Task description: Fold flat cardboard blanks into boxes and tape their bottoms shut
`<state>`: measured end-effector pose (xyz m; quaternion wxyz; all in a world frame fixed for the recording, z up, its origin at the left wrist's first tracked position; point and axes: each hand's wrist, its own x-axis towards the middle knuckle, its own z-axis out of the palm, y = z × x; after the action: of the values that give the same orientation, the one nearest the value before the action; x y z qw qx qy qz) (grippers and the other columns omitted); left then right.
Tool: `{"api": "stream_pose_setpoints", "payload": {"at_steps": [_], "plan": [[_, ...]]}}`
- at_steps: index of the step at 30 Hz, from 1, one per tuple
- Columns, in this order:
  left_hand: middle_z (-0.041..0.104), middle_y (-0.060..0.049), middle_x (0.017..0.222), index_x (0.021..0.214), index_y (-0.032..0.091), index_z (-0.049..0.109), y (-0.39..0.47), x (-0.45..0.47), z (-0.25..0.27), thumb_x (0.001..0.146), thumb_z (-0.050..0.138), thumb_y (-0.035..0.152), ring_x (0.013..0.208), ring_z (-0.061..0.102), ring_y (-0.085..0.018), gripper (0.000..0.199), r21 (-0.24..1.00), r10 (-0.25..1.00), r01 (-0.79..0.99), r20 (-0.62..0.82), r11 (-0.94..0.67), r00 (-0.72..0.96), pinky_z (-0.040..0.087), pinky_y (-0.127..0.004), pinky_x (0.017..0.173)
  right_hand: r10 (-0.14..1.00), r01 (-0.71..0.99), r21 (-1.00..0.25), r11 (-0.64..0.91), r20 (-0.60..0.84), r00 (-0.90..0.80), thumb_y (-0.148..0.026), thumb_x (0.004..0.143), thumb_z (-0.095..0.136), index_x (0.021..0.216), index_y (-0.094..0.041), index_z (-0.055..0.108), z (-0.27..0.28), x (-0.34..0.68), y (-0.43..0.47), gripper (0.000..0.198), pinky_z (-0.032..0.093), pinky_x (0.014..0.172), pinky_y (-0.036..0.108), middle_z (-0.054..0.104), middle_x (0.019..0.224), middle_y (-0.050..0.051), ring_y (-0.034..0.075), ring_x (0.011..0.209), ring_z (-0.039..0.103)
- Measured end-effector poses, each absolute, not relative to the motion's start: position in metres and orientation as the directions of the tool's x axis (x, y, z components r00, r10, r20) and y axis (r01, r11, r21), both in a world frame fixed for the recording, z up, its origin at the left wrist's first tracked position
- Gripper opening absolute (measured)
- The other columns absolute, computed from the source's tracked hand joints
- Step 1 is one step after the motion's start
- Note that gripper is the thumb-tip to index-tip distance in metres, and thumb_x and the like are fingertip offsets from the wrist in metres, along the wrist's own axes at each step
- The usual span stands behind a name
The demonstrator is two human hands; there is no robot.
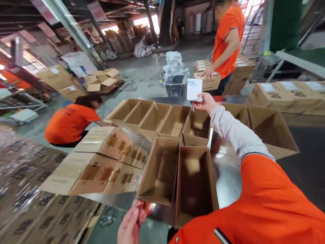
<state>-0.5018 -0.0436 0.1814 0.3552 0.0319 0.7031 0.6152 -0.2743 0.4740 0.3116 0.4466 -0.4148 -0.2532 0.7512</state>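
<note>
My right hand (204,102) reaches far forward and pinches a white printed sheet (194,89), perhaps a small booklet, by its lower edge. The sheet stands upright above a row of open cardboard boxes (165,117). Down at the bottom of the view, my left hand (132,222) has its fingertips pressed together beside the near corner of an open carton (162,200). Whatever it may hold is too small and blurred to tell. Another open carton (196,183) stands right of that one on the metal table (224,179); no contents show in either.
Stacked cartons (101,169) line the left side of the table, with wrapped cartons (22,189) beyond. A co-worker in orange (69,122) crouches at left; another (228,44) handles boxes at back. A grey bin (175,86) stands behind the table. Labelled cartons (291,96) sit at right.
</note>
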Motion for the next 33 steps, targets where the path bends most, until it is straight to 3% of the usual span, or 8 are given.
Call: {"api": "stream_pose_setpoints", "payload": {"at_steps": [6, 11, 14, 18, 21, 23, 27, 33], "plan": [[0.075, -0.001, 0.073, 0.085, 0.043, 0.087, -0.032, -0.484, 0.198, 0.057, 0.092, 0.072, 0.069, 0.067, -0.026, 0.040, 0.926, 0.484, -0.246, -0.361, 0.287, -0.797, 0.060, -0.045, 0.067, 0.886, -0.487, -0.746, -0.454, -0.318, -0.338, -0.003, 0.068, 0.056, 0.108, -0.022, 0.056, 0.284, -0.285, 0.478, 0.044, 0.058, 0.077, 0.023, 0.071, 0.088, -0.005, 0.010, 0.076, 0.066], [0.079, -0.006, 0.079, 0.094, 0.021, 0.085, 0.033, -0.460, 0.240, 0.050, 0.101, 0.063, 0.067, 0.071, -0.019, 0.063, 0.931, 0.578, -0.266, -0.364, 0.249, -0.731, 0.058, -0.031, 0.063, 0.726, -0.279, -0.790, -0.547, -0.281, -0.628, -0.009, 0.058, 0.074, 0.110, -0.023, 0.061, 0.249, -0.305, 0.387, 0.055, 0.058, 0.069, 0.027, 0.077, 0.102, 0.000, 0.015, 0.077, 0.069], [0.082, -0.010, 0.093, 0.103, 0.017, 0.083, 0.087, -0.449, 0.252, 0.048, 0.103, 0.063, 0.076, 0.074, -0.019, 0.075, 0.953, 0.697, -0.258, -0.295, 0.160, -0.654, 0.060, -0.029, 0.070, 0.576, -0.201, -0.793, -0.575, -0.218, -0.788, -0.016, 0.055, 0.083, 0.105, -0.021, 0.066, 0.230, -0.313, 0.314, 0.054, 0.058, 0.071, 0.027, 0.078, 0.105, 0.004, 0.018, 0.083, 0.071], [0.082, -0.010, 0.090, 0.092, 0.015, 0.081, 0.129, -0.438, 0.248, 0.049, 0.102, 0.064, 0.079, 0.075, -0.022, 0.068, 0.958, 0.790, -0.273, -0.234, 0.088, -0.567, 0.060, -0.031, 0.073, 0.478, -0.116, -0.831, -0.544, -0.193, -0.857, -0.034, 0.064, 0.094, 0.113, -0.024, 0.068, 0.222, -0.304, 0.260, 0.056, 0.061, 0.080, 0.033, 0.078, 0.112, 0.004, 0.022, 0.096, 0.074], [0.082, -0.009, 0.089, 0.088, 0.015, 0.082, 0.129, -0.433, 0.245, 0.058, 0.100, 0.059, 0.074, 0.072, -0.022, 0.056, 0.968, 0.815, -0.236, -0.203, 0.084, -0.542, 0.059, -0.031, 0.070, 0.408, -0.085, -0.880, -0.468, -0.130, -0.904, -0.062, 0.075, 0.089, 0.114, -0.023, 0.072, 0.228, -0.288, 0.267, 0.058, 0.061, 0.089, 0.038, 0.076, 0.120, 0.008, 0.025, 0.108, 0.073], [0.082, -0.008, 0.088, 0.089, 0.016, 0.082, 0.123, -0.433, 0.246, 0.064, 0.098, 0.054, 0.074, 0.071, -0.021, 0.048, 0.978, 0.842, -0.181, -0.186, 0.107, -0.507, 0.057, -0.030, 0.069, 0.368, -0.055, -0.895, -0.443, -0.126, -0.921, -0.077, 0.077, 0.081, 0.107, -0.020, 0.075, 0.232, -0.278, 0.280, 0.064, 0.061, 0.082, 0.036, 0.077, 0.111, 0.010, 0.024, 0.100, 0.073], [0.082, -0.009, 0.092, 0.094, 0.017, 0.083, 0.118, -0.433, 0.246, 0.064, 0.099, 0.048, 0.078, 0.073, -0.023, 0.046, 0.963, 0.894, -0.193, -0.249, 0.188, -0.373, 0.058, -0.032, 0.073, 0.504, 0.029, -0.937, -0.349, -0.214, -0.837, -0.073, 0.070, 0.088, 0.093, -0.019, 0.078, 0.234, -0.270, 0.293, 0.060, 0.045, 0.050, 0.026, 0.072, 0.079, 0.005, 0.014, 0.058, 0.059], [0.081, -0.011, 0.101, 0.102, 0.018, 0.077, 0.123, -0.429, 0.236, 0.038, 0.108, 0.035, 0.094, 0.075, -0.032, 0.074, 0.949, 0.861, -0.237, -0.292, 0.208, -0.416, 0.059, -0.039, 0.084, 0.634, 0.001, -0.938, -0.346, -0.235, -0.737, -0.078, 0.061, 0.090, 0.082, -0.018, 0.076, 0.231, -0.278, 0.283, 0.065, 0.042, 0.044, 0.028, 0.067, 0.065, 0.004, 0.013, 0.049, 0.053]]}}
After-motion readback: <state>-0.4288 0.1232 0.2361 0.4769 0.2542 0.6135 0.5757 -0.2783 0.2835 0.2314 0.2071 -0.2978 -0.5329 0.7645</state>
